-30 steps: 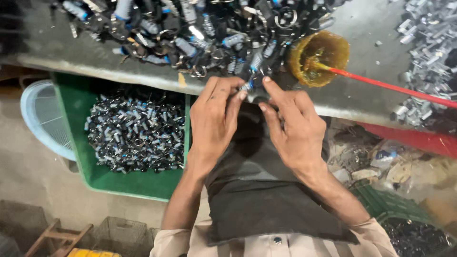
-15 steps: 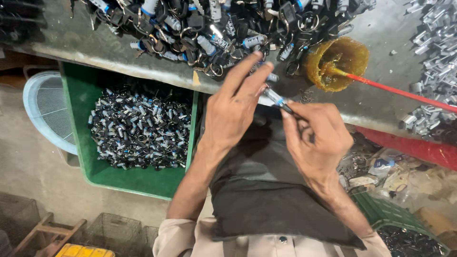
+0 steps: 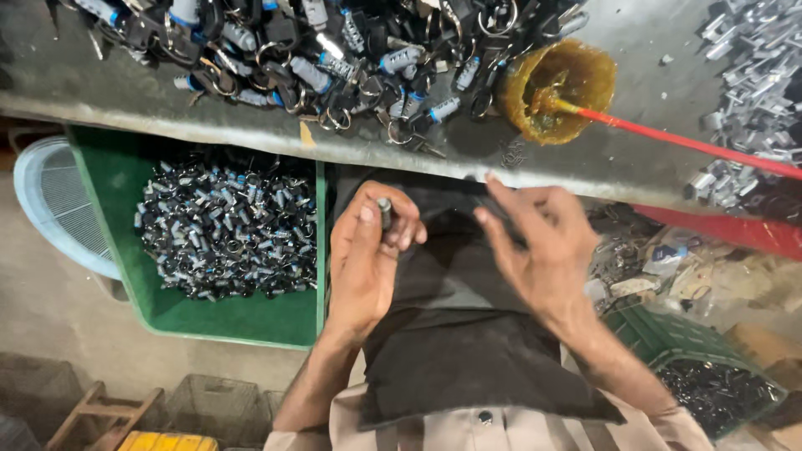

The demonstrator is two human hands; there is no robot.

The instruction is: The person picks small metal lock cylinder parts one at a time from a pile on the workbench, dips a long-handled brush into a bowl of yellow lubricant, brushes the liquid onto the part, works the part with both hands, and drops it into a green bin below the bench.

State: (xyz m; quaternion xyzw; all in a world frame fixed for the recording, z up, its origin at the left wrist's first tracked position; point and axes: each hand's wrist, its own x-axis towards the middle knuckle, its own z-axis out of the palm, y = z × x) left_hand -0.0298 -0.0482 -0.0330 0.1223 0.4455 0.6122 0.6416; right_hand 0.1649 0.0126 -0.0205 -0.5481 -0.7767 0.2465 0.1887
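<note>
My left hand [image 3: 368,250] is curled around a small silver and black cylindrical part [image 3: 385,210], held upright between thumb and fingers over my dark lap cloth [image 3: 451,334]. My right hand [image 3: 535,242] hovers beside it with fingers spread and nothing in it, just below the edge of the grey workbench [image 3: 601,167]. A heap of black key rings with blue and silver cylinders [image 3: 317,50] lies on the bench above both hands.
A green crate [image 3: 125,175] full of finished small parts sits at my left, with a pale blue basket [image 3: 50,209] behind it. A yellow cup of amber grease [image 3: 560,83] holds a red stick [image 3: 685,144]. Silver metal pieces [image 3: 752,67] pile at right. Another green crate [image 3: 668,342] is lower right.
Both hands have drawn down from the bench edge toward my lap. The part has passed from the right hand to the left, and the right hand has opened.
</note>
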